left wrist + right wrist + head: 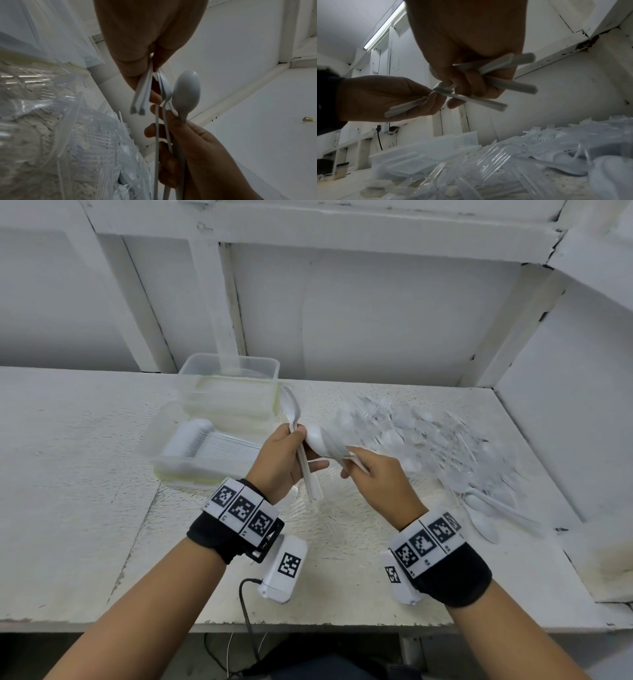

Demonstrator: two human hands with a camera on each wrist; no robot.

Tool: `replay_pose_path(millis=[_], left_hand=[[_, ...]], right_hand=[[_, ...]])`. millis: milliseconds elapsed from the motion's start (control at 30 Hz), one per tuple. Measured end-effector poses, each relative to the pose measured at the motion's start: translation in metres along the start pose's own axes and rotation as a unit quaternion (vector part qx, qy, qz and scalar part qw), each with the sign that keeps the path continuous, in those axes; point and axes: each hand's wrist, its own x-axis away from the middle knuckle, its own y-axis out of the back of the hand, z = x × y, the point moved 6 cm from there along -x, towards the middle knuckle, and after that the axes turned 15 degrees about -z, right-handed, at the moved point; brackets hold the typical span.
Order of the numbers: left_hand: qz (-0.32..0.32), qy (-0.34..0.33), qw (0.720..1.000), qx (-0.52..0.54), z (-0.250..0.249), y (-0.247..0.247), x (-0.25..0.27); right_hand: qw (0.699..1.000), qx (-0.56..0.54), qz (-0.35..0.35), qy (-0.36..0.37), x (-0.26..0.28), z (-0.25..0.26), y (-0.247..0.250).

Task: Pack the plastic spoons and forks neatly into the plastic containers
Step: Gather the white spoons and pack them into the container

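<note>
Heaped loose cutlery (428, 436) beside stacked containers (219, 419)

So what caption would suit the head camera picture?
Both hands, left hand and right hand, grip white spoons between a half-packed container and a loose cutlery pile.

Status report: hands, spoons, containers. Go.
Left hand grips a few white plastic spoons; right hand grips several more. Near clear plastic container holds a spoon row. Loose cutlery pile waits right. Nothing blocking.
</note>
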Motion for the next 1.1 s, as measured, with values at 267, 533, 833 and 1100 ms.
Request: replay_pose_path(millis=[267, 533, 833, 1100], left_hand=[[0.018, -0.028, 0.998, -0.054, -0.001, -0.003, 0.006], [0.012, -0.048, 0.996, -0.078, 0.004, -0.004, 0.003], [0.037, -0.1, 0.986, -0.129, 0.005, -0.011, 0.008], [0.039, -0.029, 0.996, -0.076, 0.008, -0.01, 0.006]], right_hand=[[0.999, 0.047, 0.005, -0.022, 0.0, -0.005, -0.003], [0.997, 0.019, -0.044, -0.053, -0.003, -0.002, 0.006], [0.998, 0.017, -0.024, -0.049, -0.012, 0.01, 0.004], [0.986, -0.119, -0.004, -0.116, -0.014, 0.009, 0.011]])
